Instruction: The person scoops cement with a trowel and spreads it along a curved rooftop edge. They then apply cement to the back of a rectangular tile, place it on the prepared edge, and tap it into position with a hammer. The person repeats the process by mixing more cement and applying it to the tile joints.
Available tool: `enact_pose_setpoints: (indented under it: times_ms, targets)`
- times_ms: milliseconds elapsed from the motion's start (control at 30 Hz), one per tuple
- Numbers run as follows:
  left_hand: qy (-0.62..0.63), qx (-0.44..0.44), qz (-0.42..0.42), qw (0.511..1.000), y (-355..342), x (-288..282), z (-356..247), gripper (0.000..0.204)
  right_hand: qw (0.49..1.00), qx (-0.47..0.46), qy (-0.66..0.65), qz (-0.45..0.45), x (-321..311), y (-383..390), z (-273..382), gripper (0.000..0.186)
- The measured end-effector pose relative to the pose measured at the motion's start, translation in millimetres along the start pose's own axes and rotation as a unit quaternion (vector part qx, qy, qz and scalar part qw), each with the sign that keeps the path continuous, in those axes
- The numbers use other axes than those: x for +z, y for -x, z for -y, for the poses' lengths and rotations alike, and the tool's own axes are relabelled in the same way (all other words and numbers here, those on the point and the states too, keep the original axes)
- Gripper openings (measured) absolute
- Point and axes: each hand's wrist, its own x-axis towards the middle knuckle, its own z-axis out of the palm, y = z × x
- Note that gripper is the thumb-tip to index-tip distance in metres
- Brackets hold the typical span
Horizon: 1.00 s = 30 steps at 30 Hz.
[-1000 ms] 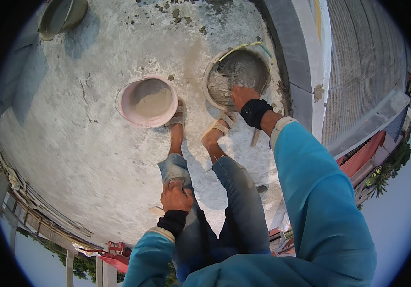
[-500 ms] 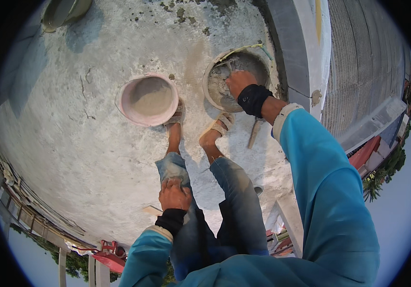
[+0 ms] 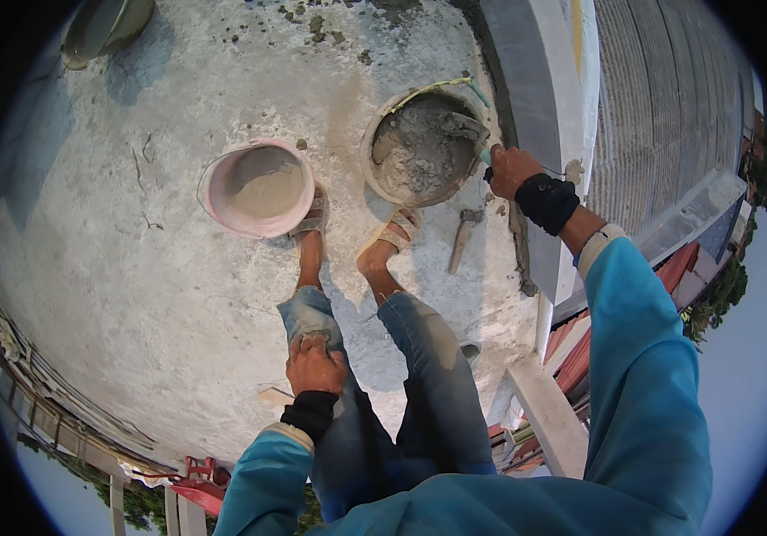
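My right hand (image 3: 513, 171) is closed around the teal handle of a trowel (image 3: 466, 128), at the right rim of a mortar bucket (image 3: 368, 170). The trowel's blade reaches in over wet grey mortar (image 3: 419, 152), and a yellow-green cord runs along the bucket's far rim. My left hand (image 3: 315, 366) rests on my left knee with its fingers curled in; nothing shows in it. Left of the mortar bucket stands a pale pink bucket (image 3: 220, 198) holding a smooth grey-brown material (image 3: 267, 183).
A wooden-handled tool with a metal head (image 3: 461, 241) lies on the concrete floor (image 3: 133, 295) near my right foot. A low grey wall (image 3: 535, 98) runs along the right, beside corrugated roofing (image 3: 651, 116). Another container (image 3: 107, 31) stands at the far left, and mortar crumbs dot the floor.
My right hand has moved from over the bucket's inside to beyond its right rim. The trowel and the mortar surface now show clearly. The left hand stays on the knee.
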Motion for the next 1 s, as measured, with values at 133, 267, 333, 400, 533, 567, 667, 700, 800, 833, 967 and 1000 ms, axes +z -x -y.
enact_pose_setpoints:
  times_ms: [133,267,333,400,533,567,667,700,800,833,967,1000]
  targets:
    - [-0.007,-0.006,-0.007,1.000,-3,-7,1,0.036,0.987,-0.107,0.053,0.109,68,-100,29,0.031]
    - [-0.008,0.004,-0.012,1.000,-4,-10,2,0.038,0.925,-0.333,0.155,0.097,143,-100,22,0.030]
    - [0.002,0.008,-0.012,1.000,-3,-8,4,0.038,0.901,0.005,-0.323,0.289,143,-77,-3,0.034]
    - [0.007,0.007,-0.019,1.000,-3,-7,6,0.038,0.698,0.219,-0.582,0.355,131,-51,-7,0.037]
    - [0.004,0.019,-0.015,1.000,-7,-9,3,0.038,0.499,0.268,-0.752,0.338,113,-10,44,0.032]
    - [-0.015,0.009,-0.008,1.000,-8,-10,1,0.038,0.380,0.327,-0.803,0.324,112,-9,64,0.032]
    - [-0.015,0.025,-0.017,0.999,-11,-15,0,0.038,0.215,0.286,-0.894,0.272,112,-27,104,0.038]
    - [-0.019,0.014,-0.008,1.000,-10,-16,1,0.038,0.158,0.297,-0.910,0.242,117,-31,111,0.043]
    - [-0.029,0.030,-0.023,0.999,-12,-15,6,0.038,0.111,0.189,-0.928,0.301,127,-31,92,0.049]
    - [-0.029,0.041,-0.032,0.998,-11,-14,7,0.038,0.101,0.143,-0.927,0.330,129,-24,81,0.048]
    - [-0.052,0.049,-0.020,0.997,-11,-14,8,0.040,0.154,0.107,-0.944,0.272,110,18,50,0.046]
    - [-0.051,0.032,-0.006,0.998,-11,-15,7,0.040,0.189,0.119,-0.950,0.217,98,23,49,0.047]
